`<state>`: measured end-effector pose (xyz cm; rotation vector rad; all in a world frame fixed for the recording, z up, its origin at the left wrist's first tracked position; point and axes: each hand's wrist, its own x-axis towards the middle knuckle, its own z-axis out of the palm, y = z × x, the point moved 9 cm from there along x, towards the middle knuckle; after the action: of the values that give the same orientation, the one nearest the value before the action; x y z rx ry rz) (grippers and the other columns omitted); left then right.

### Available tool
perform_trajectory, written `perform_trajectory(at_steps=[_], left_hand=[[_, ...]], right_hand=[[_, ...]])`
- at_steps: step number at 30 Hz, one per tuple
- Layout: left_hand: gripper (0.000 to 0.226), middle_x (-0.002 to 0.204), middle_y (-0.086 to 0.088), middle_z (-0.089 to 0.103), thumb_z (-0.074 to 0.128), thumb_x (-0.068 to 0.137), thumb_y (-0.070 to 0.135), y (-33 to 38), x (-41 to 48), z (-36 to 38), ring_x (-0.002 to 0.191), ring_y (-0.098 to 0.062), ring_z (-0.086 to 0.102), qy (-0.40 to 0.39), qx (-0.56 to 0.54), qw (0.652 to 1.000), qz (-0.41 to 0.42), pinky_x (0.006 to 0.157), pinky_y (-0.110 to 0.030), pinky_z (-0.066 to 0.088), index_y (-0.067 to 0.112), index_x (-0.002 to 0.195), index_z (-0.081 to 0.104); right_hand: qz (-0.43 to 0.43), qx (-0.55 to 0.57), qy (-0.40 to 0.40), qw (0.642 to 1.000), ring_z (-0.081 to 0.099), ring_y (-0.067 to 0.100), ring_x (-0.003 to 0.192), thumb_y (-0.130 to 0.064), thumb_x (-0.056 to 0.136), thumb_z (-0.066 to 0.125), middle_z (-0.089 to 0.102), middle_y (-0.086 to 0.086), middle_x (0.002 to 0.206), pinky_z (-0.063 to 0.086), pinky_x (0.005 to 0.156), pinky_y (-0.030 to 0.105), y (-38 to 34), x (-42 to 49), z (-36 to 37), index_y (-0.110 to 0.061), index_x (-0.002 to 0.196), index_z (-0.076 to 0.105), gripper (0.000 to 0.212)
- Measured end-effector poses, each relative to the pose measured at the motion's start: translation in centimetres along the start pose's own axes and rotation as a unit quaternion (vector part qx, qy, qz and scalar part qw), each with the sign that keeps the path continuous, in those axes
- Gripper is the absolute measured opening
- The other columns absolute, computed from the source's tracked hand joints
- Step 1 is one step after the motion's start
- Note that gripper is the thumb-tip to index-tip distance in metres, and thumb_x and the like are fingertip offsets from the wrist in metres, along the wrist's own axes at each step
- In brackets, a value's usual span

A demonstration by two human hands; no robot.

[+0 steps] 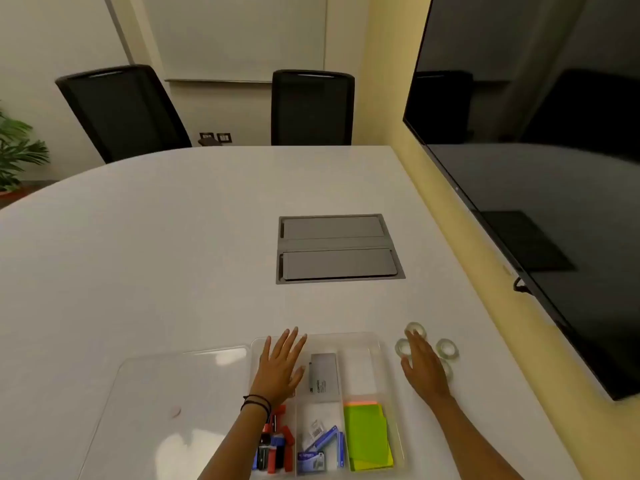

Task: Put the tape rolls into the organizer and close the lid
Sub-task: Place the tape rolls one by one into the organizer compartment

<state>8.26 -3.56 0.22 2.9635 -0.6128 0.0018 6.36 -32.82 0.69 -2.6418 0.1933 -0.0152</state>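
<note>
A clear plastic organizer (pixel 346 336) with several compartments lies open on the white table. Its clear lid (pixel 166 386) lies flat on the table to its left. Several small clear tape rolls sit on the table right of the organizer, one at the back (pixel 416 329), one to the right (pixel 447 348), one on the left (pixel 401 348). My right hand (pixel 423 367) hovers flat over them with fingers spread, hiding part of the group. My left hand (pixel 280 365) rests open over the organizer's far left compartment. Neither hand holds anything.
The organizer holds a grey box (pixel 323 377), green and yellow sticky notes (pixel 369 433), blue staple boxes (pixel 320 448) and red and black clips (pixel 273 441). A grey cable hatch (pixel 337 247) is set in the table. A big black screen (pixel 540 188) hangs at the right. Two black chairs (pixel 311 107) stand beyond.
</note>
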Motion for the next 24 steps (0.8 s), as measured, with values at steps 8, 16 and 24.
perform_trajectory(at_steps=[8, 16, 24], left_hand=[[0.061, 0.132, -0.007, 0.059, 0.023, 0.090, 0.051, -1.9, 1.0, 2.1, 0.119, -0.026, 0.058, -0.061, -0.038, 0.997, -0.025, 0.113, -0.042, -0.015, 0.028, 0.146, 0.008], [0.054, 0.132, -0.012, 0.058, 0.017, 0.095, 0.051, -1.8, 1.1, 3.0, 0.118, -0.033, 0.058, -0.074, -0.039, 0.996, -0.022, 0.116, -0.045, -0.007, 0.018, 0.133, 0.038], [0.062, 0.156, -0.011, 0.019, 0.049, 0.093, 0.038, -2.4, 1.6, 4.4, 0.145, -0.034, 0.013, -0.112, -0.102, 0.988, -0.028, 0.115, -0.060, 0.000, 0.022, 0.146, 0.020]], right_hand=[[0.063, -0.020, -0.132, 0.989, 0.022, 0.030, 0.142, -0.011, 0.094, 0.047, 0.024, 0.017, 0.152, 0.024, 0.116, 0.039, 1.3, 1.5, 3.6, -0.010, 0.142, 0.028, 0.052], [0.048, -0.036, -0.136, 0.989, 0.010, 0.028, 0.145, -0.008, 0.093, 0.046, 0.014, 0.016, 0.156, 0.014, 0.119, 0.036, 2.3, 0.8, 5.1, -0.010, 0.143, 0.025, 0.055], [0.071, -0.065, -0.070, 0.993, 0.045, 0.030, 0.126, -0.004, 0.089, 0.047, 0.046, 0.018, 0.138, 0.043, 0.103, 0.038, 2.4, 0.0, 4.3, -0.006, 0.128, 0.048, 0.039]])
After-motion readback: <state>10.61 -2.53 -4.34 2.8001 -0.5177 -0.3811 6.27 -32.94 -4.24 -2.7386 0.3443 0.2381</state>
